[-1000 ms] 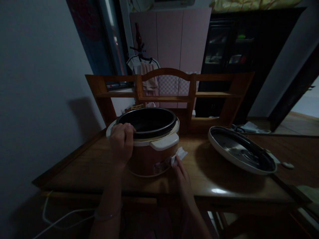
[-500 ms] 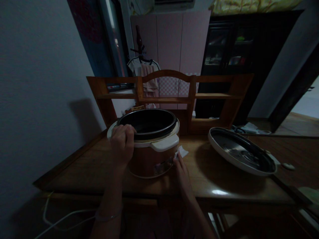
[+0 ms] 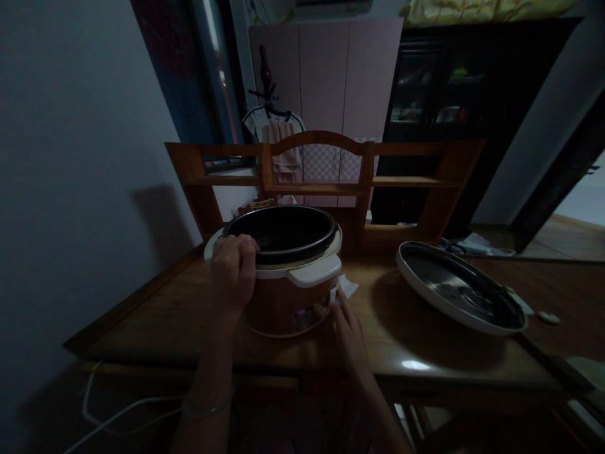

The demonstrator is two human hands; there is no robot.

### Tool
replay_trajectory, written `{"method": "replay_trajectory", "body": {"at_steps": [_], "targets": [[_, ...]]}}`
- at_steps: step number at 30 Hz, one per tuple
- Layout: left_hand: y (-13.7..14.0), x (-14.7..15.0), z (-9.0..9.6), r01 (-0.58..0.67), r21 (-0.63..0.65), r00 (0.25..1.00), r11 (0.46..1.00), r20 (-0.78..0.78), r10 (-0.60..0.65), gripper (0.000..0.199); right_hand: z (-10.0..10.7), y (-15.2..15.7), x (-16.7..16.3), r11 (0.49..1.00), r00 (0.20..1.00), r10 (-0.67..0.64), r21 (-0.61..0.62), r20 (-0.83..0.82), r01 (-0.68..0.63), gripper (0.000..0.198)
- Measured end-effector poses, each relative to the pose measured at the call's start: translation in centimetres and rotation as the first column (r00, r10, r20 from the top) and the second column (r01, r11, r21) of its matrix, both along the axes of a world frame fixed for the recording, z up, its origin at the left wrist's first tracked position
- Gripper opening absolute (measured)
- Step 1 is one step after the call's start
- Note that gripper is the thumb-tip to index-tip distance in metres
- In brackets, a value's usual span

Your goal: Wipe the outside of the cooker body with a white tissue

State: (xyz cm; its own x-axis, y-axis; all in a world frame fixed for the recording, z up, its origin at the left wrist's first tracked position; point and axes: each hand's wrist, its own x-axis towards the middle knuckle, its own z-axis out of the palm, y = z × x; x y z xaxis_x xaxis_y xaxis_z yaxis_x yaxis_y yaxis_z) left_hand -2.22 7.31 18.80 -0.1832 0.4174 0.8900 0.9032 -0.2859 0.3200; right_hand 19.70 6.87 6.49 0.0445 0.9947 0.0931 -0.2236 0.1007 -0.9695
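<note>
A large round electric cooker [image 3: 276, 302] with a brown body and pale rim stands on the wooden desk, its top uncovered. Inside sits a black inner pot [image 3: 283, 233]. My left hand [image 3: 233, 268] is closed over the near-left rim, thumb toward the pot's inside. A white tissue [image 3: 347, 287] is pinched in my right hand [image 3: 347, 321], pressed against the cooker's right side, below the white handle [image 3: 316, 271]. A label with a picture [image 3: 309, 316] shows on the front of the body. Part of the tissue is hidden by my fingers.
The round lid [image 3: 458, 290] lies underside up at the desk's right. A wooden shelf rack [image 3: 316, 189] rises along the back edge of the desk [image 3: 392, 347]. A white cable [image 3: 127, 403] hangs at lower left. The wall [image 3: 85, 189] borders the left side.
My right hand and the tissue have shifted very slightly along the cooker's side, and more of the label shows. My left hand keeps its hold on the rim.
</note>
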Motion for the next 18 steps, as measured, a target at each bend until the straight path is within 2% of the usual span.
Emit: {"method": "replay_trajectory", "body": {"at_steps": [11, 15, 18], "targets": [[0.0, -0.1, 0.1, -0.012, -0.012, 1.000, 1.000, -0.023, 0.011, 0.036, -0.8, 0.2, 0.6, 0.997, 0.997, -0.072, 0.022, 0.010, 0.072, 0.051], [0.0, -0.1, 0.1, -0.013, -0.001, 1.000, 1.000, -0.029, 0.013, 0.036, -1.1, 0.7, 1.4, 0.998, 1.000, -0.003, 0.067, -0.016, 0.004, 0.052], [0.0, -0.1, 0.0, -0.018, 0.000, 0.999, 1.000, -0.040, 0.018, 0.034, -0.7, 0.7, 1.7, 0.994, 0.998, 0.038, 0.101, -0.042, -0.034, 0.063]]}}
